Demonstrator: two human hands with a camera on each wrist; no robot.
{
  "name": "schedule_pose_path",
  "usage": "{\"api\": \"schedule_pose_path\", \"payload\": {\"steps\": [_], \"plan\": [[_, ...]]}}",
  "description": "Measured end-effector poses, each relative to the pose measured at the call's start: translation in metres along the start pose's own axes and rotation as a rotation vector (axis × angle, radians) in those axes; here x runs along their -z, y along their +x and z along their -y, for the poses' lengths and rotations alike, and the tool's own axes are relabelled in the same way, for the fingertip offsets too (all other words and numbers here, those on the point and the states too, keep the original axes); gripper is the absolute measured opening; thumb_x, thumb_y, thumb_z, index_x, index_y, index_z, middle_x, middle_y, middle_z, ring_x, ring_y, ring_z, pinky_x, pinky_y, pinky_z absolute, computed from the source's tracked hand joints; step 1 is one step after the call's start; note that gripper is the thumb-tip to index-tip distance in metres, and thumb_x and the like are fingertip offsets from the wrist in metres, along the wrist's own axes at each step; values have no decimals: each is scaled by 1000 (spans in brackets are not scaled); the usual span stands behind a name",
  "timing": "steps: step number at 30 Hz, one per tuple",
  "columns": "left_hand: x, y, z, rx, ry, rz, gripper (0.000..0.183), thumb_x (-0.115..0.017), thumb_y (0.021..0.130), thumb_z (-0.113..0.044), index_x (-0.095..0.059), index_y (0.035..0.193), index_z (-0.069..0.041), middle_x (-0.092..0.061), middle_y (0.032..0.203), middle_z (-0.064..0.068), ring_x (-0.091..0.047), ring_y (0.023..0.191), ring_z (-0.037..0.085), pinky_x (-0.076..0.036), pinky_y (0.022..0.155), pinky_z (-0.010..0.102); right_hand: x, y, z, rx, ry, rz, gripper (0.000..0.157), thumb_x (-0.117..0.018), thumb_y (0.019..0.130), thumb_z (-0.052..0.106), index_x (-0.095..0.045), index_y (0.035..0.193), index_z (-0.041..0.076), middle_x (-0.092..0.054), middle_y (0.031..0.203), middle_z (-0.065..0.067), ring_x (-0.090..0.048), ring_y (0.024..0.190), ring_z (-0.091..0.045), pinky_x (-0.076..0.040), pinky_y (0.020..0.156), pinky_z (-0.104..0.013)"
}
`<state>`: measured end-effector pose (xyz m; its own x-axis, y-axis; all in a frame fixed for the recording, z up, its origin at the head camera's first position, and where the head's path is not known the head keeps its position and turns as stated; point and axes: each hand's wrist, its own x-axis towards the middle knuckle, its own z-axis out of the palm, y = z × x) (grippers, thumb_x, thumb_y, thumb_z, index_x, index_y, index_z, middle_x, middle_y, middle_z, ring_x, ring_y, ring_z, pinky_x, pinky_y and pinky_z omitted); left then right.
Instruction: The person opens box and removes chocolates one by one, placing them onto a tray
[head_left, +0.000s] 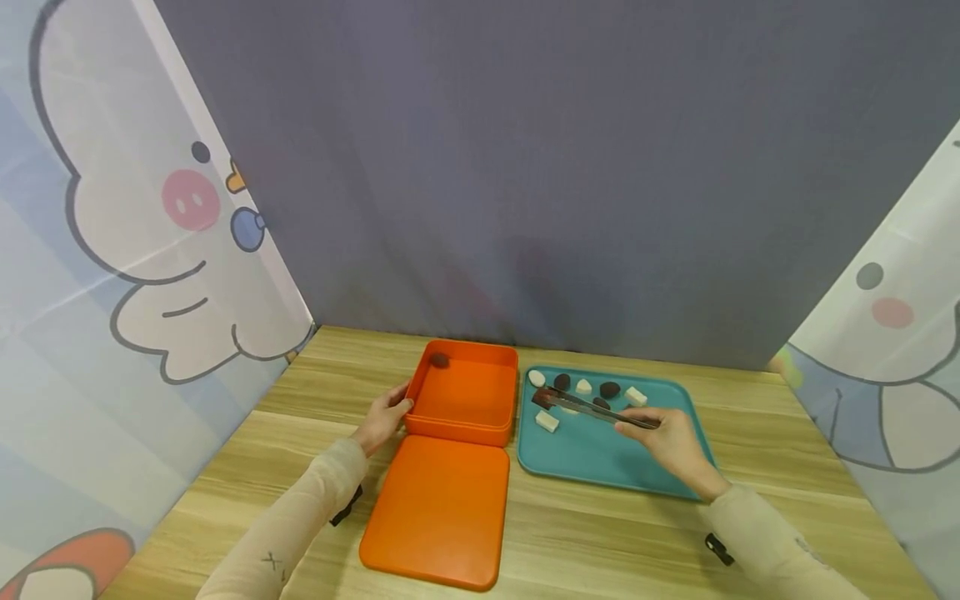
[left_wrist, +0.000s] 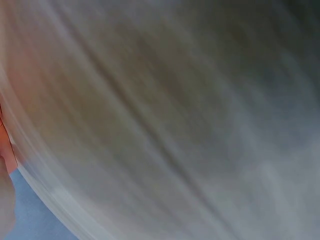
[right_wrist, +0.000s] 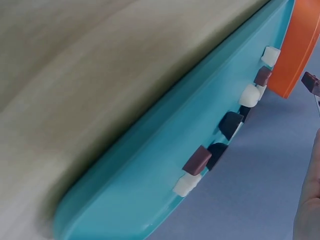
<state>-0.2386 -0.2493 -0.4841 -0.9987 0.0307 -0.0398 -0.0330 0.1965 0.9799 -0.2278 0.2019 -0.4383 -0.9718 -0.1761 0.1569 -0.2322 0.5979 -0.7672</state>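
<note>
My left hand (head_left: 384, 417) grips the left wall of an open orange box (head_left: 463, 433), its thumb near the front corner. One dark brown chocolate (head_left: 439, 360) lies in the box's far left corner. In my right hand (head_left: 663, 437) are metal tongs (head_left: 596, 410), pinched between thumb and fingers. Their tips hold a brown square chocolate (head_left: 543, 398) over the left side of a blue tray (head_left: 592, 473); it shows at the right edge of the right wrist view as a dark block (right_wrist: 311, 82). White and dark chocolates, including a white block (head_left: 547, 422), lie on the tray.
A flat orange lid (head_left: 438, 510) lies in front of the box on the wooden table (head_left: 592, 542). The tray stands close to the box's right side. Behind the table hangs a grey cloth (head_left: 525, 183). A blurred sleeve (left_wrist: 165, 125) fills most of the left wrist view.
</note>
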Motion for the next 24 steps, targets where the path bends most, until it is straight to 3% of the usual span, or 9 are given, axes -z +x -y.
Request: {"api": "schedule_pose_path", "payload": {"steps": [6,14,24], "plan": [[2,-1,-2,-10,10,5,51,-37,99,-9,-20,146,-4,-25,148,21,-30,134,36,-29,108,49,2,-2,-3,31,-29,-17,35,-70,80,34,-71,102,7,-65,111,-18,-61,98,-32,-53,67,-29],[3,-1,-2,-9,-1,24,51,-37,99,-9,-18,147,-3,-22,149,21,-27,135,36,-28,109,48,7,-7,-12,-32,-35,-5,37,-69,80,37,-70,105,9,-66,108,-15,-61,96,-28,-53,70,-32],[2,0,-1,-5,-1,23,51,-38,98,-9,-20,146,-4,-23,149,21,-28,135,35,-28,109,48,10,-13,-21,-24,-63,1,35,-69,81,32,-70,103,6,-67,106,-16,-62,96,-31,-55,73,-36]]}}
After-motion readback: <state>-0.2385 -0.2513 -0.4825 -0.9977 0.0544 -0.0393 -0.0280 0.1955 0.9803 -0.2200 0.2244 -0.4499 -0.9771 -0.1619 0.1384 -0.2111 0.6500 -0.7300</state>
